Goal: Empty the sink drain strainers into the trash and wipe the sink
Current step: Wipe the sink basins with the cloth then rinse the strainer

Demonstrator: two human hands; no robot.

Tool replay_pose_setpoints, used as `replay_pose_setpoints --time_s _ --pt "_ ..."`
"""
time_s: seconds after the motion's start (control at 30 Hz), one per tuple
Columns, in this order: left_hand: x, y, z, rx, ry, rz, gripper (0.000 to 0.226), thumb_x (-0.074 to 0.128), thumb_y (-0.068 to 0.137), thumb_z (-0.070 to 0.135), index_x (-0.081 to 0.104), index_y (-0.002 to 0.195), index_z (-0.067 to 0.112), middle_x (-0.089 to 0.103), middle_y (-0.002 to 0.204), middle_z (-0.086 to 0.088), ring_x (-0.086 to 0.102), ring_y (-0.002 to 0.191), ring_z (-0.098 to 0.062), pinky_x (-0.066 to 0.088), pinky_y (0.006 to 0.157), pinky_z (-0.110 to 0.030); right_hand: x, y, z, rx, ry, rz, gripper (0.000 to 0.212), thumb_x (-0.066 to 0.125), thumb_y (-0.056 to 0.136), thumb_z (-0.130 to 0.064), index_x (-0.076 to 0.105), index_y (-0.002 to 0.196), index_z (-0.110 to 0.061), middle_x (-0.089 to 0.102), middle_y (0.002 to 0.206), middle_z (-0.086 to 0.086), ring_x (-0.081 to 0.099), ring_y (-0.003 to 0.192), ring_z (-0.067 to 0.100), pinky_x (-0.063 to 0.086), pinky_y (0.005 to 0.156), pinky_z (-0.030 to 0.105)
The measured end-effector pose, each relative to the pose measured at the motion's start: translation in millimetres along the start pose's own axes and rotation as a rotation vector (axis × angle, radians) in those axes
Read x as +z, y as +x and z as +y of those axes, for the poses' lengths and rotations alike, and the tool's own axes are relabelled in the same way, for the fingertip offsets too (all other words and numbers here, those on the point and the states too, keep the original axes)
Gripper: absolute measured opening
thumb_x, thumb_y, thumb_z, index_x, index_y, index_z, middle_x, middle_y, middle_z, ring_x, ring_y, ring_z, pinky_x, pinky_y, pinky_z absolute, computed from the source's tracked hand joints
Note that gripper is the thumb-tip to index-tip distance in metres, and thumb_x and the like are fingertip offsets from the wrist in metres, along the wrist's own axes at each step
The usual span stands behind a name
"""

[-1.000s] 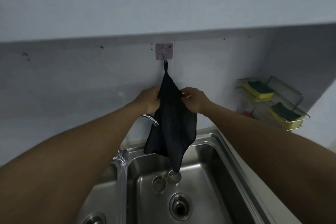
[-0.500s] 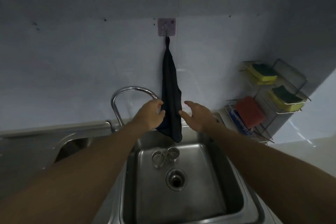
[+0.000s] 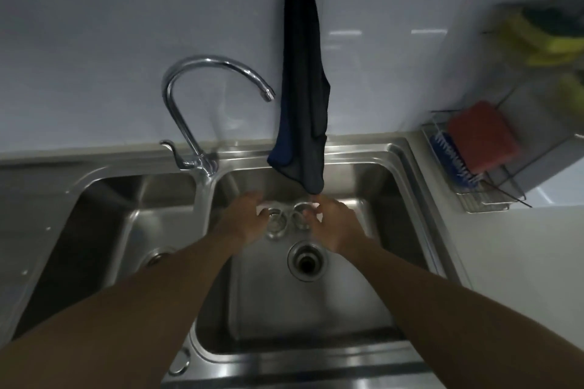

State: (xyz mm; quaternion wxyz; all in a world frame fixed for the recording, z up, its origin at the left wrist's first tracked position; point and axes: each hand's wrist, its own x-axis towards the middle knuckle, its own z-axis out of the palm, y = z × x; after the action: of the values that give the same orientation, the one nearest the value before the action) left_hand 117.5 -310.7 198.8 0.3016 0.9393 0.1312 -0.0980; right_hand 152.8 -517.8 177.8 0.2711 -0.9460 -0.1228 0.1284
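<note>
Head view: in the right basin of the 2-basin sink, the left strainer and right strainer lie side by side just behind the open drain. The left hand reaches the left one and the right hand the right one. Blur hides whether either hand grips or only touches. A dark cloth hangs above.
</note>
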Motion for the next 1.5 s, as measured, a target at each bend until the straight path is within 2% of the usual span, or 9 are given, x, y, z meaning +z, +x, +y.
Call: replay_pose_setpoints --time_s 0.4,0.5,0.67,0.8,0.9,1.0,1.17,1.3,1.5 --pt "97 71 -91 -0.026 0.077 -0.150 0.045 0.050 0.099 0.011 0.048 0.142 0.002 0.044 0.150 -0.020 0.035 0.144 -0.030 0.023 0.114 -0.025 142 41 28 0.008 0.162 -0.247 0.033 0.048 0.099 -0.043 0.057 0.128 -0.030 0.069 0.113 0.007 0.064 0.106 0.032 0.053 0.089 0.044" --pt "111 86 -99 0.024 0.036 -0.192 0.041 0.048 0.093 -0.003 0.057 0.133 0.001 0.056 0.139 -0.020 0.048 0.133 -0.032 0.033 0.104 -0.024 163 52 26 0.042 0.195 -0.281 0.041 0.047 0.100 -0.045 0.054 0.136 -0.026 0.069 0.120 0.011 0.063 0.111 0.033 0.051 0.093 0.041" --pt "121 91 -106 -0.075 -0.077 -0.157 0.031 0.051 0.095 0.004 0.061 0.123 0.009 0.068 0.123 -0.013 0.063 0.113 -0.031 0.051 0.095 -0.037 179 55 26 0.130 0.185 -0.159 0.031 0.051 0.099 -0.036 0.070 0.105 -0.011 0.072 0.102 0.013 0.065 0.099 0.032 0.048 0.079 0.034" --pt "120 85 -110 -0.143 -0.118 -0.136 0.025 0.052 0.100 0.017 0.060 0.123 0.013 0.068 0.118 -0.010 0.064 0.108 -0.028 0.049 0.088 -0.029 174 49 25 0.194 0.236 -0.059 0.023 0.059 0.094 -0.035 0.076 0.093 -0.019 0.074 0.085 0.003 0.067 0.083 0.022 0.040 0.063 0.026" --pt "112 79 -105 -0.184 -0.180 -0.057 0.016 0.057 0.097 0.015 0.068 0.106 0.006 0.071 0.109 -0.012 0.065 0.102 -0.026 0.044 0.082 -0.022 164 41 23 0.258 0.282 0.019 0.017 0.067 0.090 -0.035 0.076 0.083 -0.023 0.073 0.077 -0.004 0.061 0.070 0.011 0.034 0.053 0.015" --pt "100 69 -94 -0.210 -0.290 -0.048 0.007 0.061 0.091 0.007 0.068 0.091 0.005 0.071 0.102 -0.014 0.068 0.099 -0.030 0.056 0.089 -0.035 151 35 22 0.314 0.325 0.038 0.003 0.071 0.084 -0.028 0.072 0.085 -0.025 0.072 0.084 -0.006 0.061 0.077 0.011 0.034 0.055 0.009" --pt "72 43 -77 -0.220 -0.485 0.002 0.025 0.068 0.083 -0.002 0.058 0.080 0.021 0.064 0.078 -0.005 0.071 0.077 -0.030 0.062 0.075 -0.046 120 27 0 0.326 0.440 0.073 0.026 0.078 0.077 -0.024 0.061 0.096 -0.022 0.063 0.075 -0.010 0.057 0.070 0.001 0.035 0.056 0.005" --pt "37 21 -69 -0.177 -0.498 0.041 0.021 0.068 0.085 0.005 0.061 0.082 0.024 0.070 0.073 -0.005 0.068 0.059 -0.018 0.061 0.063 -0.034 92 26 -32 0.218 0.462 0.080 0.024 0.074 0.073 -0.015 0.064 0.088 -0.031 0.064 0.062 -0.012 0.060 0.063 -0.005 0.041 0.060 0.011" --pt "-27 -16 -85 -0.186 -0.522 0.248 0.006 0.067 0.090 0.014 0.063 0.089 0.018 0.071 0.081 -0.008 0.073 0.064 -0.023 0.062 0.064 -0.037 79 33 -104 0.060 0.494 0.045 0.018 0.074 0.073 -0.022 0.065 0.082 -0.035 0.071 0.076 -0.009 0.072 0.077 0.016 0.059 0.071 0.037"
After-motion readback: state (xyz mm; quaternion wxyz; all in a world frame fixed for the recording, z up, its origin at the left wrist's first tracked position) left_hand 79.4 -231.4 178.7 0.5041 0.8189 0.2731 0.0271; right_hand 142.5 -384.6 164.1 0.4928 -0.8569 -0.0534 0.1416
